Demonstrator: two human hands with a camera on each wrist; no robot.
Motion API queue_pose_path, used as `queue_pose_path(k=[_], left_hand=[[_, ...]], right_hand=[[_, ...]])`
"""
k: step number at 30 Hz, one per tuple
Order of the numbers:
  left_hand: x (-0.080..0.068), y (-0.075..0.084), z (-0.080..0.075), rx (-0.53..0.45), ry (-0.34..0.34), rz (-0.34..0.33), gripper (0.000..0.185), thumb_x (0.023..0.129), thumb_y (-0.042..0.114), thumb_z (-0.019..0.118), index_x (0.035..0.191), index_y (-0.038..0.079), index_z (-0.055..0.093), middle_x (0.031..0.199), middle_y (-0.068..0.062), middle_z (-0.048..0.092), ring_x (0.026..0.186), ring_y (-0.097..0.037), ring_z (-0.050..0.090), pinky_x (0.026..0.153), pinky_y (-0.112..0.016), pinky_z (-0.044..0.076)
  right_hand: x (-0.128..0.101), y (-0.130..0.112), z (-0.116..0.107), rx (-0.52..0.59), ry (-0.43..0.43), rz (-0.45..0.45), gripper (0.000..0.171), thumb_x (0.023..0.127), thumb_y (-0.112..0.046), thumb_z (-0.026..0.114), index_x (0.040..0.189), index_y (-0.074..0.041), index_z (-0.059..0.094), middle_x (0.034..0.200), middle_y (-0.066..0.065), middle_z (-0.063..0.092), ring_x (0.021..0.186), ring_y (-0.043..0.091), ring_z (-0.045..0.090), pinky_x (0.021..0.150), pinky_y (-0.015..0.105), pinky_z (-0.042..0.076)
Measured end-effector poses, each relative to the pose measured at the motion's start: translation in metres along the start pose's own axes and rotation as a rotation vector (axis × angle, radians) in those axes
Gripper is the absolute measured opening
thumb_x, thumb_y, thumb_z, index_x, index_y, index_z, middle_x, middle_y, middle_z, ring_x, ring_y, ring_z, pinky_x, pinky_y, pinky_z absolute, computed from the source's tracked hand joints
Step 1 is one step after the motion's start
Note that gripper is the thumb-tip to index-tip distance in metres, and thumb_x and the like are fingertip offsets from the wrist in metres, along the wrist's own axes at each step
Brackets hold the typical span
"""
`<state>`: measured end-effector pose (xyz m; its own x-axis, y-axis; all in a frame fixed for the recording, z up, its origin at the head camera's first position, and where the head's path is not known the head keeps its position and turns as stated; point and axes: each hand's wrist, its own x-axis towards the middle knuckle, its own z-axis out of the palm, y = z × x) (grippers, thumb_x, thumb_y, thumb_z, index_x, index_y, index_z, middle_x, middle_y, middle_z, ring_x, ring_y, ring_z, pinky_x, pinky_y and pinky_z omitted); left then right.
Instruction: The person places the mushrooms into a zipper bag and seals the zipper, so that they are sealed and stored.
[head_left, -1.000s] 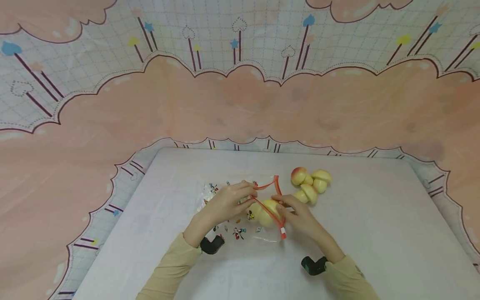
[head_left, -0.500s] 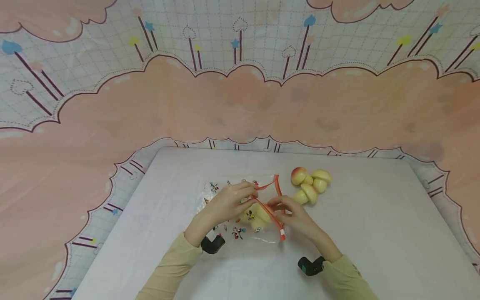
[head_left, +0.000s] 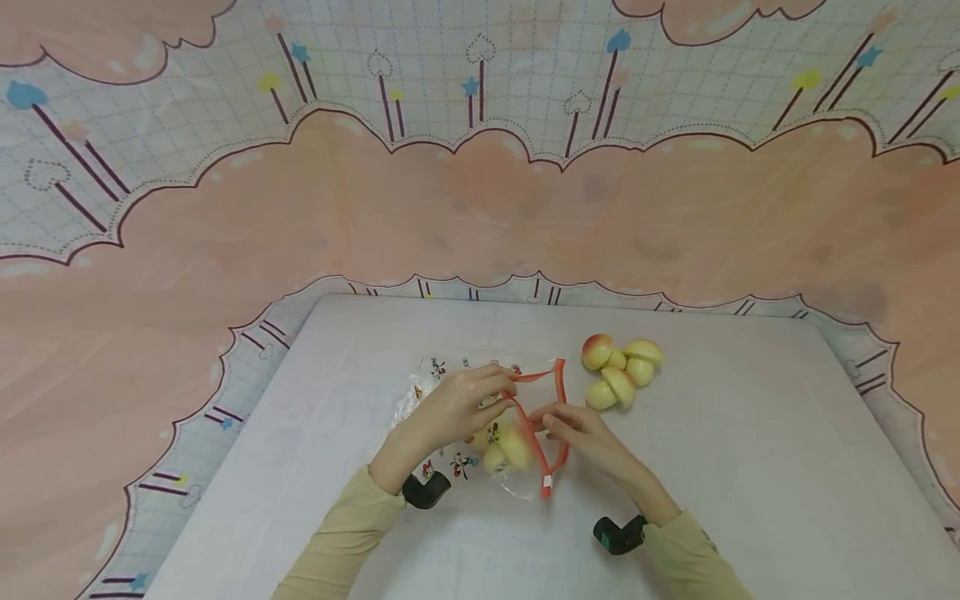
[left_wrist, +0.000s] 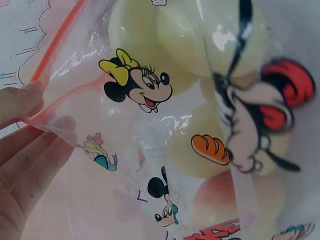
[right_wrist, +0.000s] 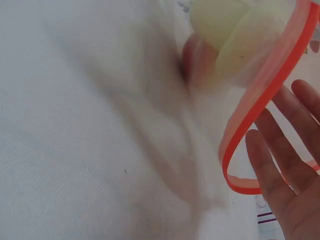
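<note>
Clear cartoon-print zip bag (head_left: 480, 417) lies on white table (head_left: 750, 467), w/ apple pieces (head_left: 506, 446) inside. Upper red zip edge (head_left: 536, 377) is pinched by left hand (head_left: 453, 408); right hand (head_left: 581, 433) fingers are spread, loosely touching the lower strip. Risk: if strip slips, mouth could collapse & pieces spill toward loose apple pieces (head_left: 621, 371) nearby.

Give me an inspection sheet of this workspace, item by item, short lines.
Surface: white table, cloth-covered.
Job's things: clear cartoon-print zip bag with red seal strip, mouth open, apple pieces inside.
Clutter: loose apple pieces beside the bag.
Grippers: left hand pinches the bag's rim; right hand at the seal strip, fingers straight in the right wrist view.
Cables: nothing seen.
Surroundings: pink cloud-print backdrop.
</note>
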<state>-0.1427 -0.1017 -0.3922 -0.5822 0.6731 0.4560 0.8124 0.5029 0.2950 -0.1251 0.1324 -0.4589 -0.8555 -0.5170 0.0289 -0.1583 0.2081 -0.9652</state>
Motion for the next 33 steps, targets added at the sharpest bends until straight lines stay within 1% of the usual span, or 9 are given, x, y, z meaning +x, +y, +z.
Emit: queue_pose_path(k=[2, 4, 9, 12, 16, 19, 23, 27, 33], left_hand=[[0.000, 0.000, 0.000, -0.002, 0.001, -0.002, 0.007, 0.087, 0.011, 0.069, 0.094, 0.009, 0.069, 0.109, -0.006, 0.071, 0.104, -0.019, 0.069, 0.095, -0.028, 0.054], [0.000, 0.000, 0.001, -0.002, 0.006, 0.000, 0.007, 0.087, 0.011, 0.070, 0.094, 0.009, 0.069, 0.109, -0.007, 0.071, 0.104, -0.019, 0.069, 0.092, -0.027, 0.055], [0.000, 0.000, 0.001, 0.005, 0.018, 0.009, 0.007, 0.087, 0.010, 0.070, 0.093, 0.009, 0.069, 0.109, -0.007, 0.071, 0.099, -0.018, 0.070, 0.080, -0.019, 0.057], [0.001, 0.000, 0.002, 0.003, 0.022, 0.007, 0.007, 0.087, 0.010, 0.070, 0.094, 0.008, 0.069, 0.108, -0.008, 0.072, 0.095, -0.017, 0.070, 0.076, -0.017, 0.056], [0.001, 0.001, 0.002, -0.001, 0.024, 0.003, 0.008, 0.087, 0.010, 0.070, 0.094, 0.008, 0.069, 0.107, -0.008, 0.072, 0.094, -0.017, 0.070, 0.076, -0.016, 0.056], [0.001, 0.000, 0.002, 0.003, 0.022, 0.007, 0.008, 0.087, 0.011, 0.070, 0.094, 0.008, 0.069, 0.107, -0.006, 0.072, 0.096, -0.017, 0.070, 0.078, -0.017, 0.057], [0.000, -0.001, 0.001, 0.000, 0.017, 0.009, 0.009, 0.087, 0.011, 0.070, 0.095, 0.008, 0.069, 0.108, -0.006, 0.072, 0.102, -0.020, 0.069, 0.086, -0.023, 0.057], [0.000, -0.003, 0.001, -0.004, 0.004, 0.002, 0.010, 0.087, 0.011, 0.069, 0.096, 0.008, 0.070, 0.110, -0.007, 0.071, 0.107, -0.023, 0.068, 0.092, -0.028, 0.055], [0.001, -0.003, -0.001, -0.004, -0.014, -0.013, 0.012, 0.088, 0.013, 0.069, 0.099, 0.008, 0.070, 0.112, -0.007, 0.070, 0.110, -0.023, 0.066, 0.095, -0.028, 0.054]], right_hand=[[0.000, 0.000, 0.001, 0.022, -0.013, 0.001, 0.033, 0.102, -0.020, 0.045, 0.119, 0.004, 0.061, 0.118, 0.024, 0.065, 0.105, 0.007, 0.064, 0.093, 0.036, 0.055], [-0.001, 0.000, 0.001, 0.014, -0.025, 0.012, 0.037, 0.103, -0.023, 0.042, 0.119, 0.005, 0.061, 0.119, 0.024, 0.064, 0.107, 0.008, 0.063, 0.095, 0.039, 0.053], [-0.003, -0.001, 0.004, -0.041, -0.068, 0.080, 0.047, 0.105, -0.031, 0.034, 0.120, 0.002, 0.064, 0.122, 0.020, 0.065, 0.115, 0.028, 0.061, 0.103, 0.051, 0.045], [-0.003, 0.001, 0.007, -0.043, -0.100, 0.094, 0.049, 0.106, -0.032, 0.030, 0.118, 0.000, 0.065, 0.122, 0.018, 0.065, 0.116, 0.030, 0.060, 0.103, 0.052, 0.045], [-0.003, 0.003, 0.009, -0.008, -0.125, 0.065, 0.052, 0.107, -0.031, 0.027, 0.115, 0.006, 0.064, 0.119, 0.023, 0.065, 0.108, 0.020, 0.063, 0.095, 0.042, 0.052], [-0.004, 0.002, 0.009, 0.014, -0.119, 0.055, 0.055, 0.107, -0.032, 0.027, 0.117, 0.009, 0.061, 0.117, 0.027, 0.064, 0.103, 0.014, 0.062, 0.091, 0.035, 0.054], [-0.006, -0.001, 0.006, -0.008, -0.068, 0.062, 0.053, 0.106, -0.032, 0.028, 0.121, 0.008, 0.061, 0.115, 0.025, 0.065, 0.105, 0.023, 0.062, 0.090, 0.031, 0.053], [-0.007, -0.001, 0.003, -0.026, -0.029, 0.055, 0.044, 0.105, -0.026, 0.035, 0.120, 0.006, 0.061, 0.113, 0.023, 0.066, 0.106, 0.032, 0.063, 0.089, 0.030, 0.055], [-0.010, 0.001, -0.004, -0.049, 0.007, 0.009, 0.031, 0.101, -0.019, 0.047, 0.117, 0.003, 0.062, 0.110, 0.023, 0.067, 0.100, 0.018, 0.066, 0.087, 0.023, 0.055]])
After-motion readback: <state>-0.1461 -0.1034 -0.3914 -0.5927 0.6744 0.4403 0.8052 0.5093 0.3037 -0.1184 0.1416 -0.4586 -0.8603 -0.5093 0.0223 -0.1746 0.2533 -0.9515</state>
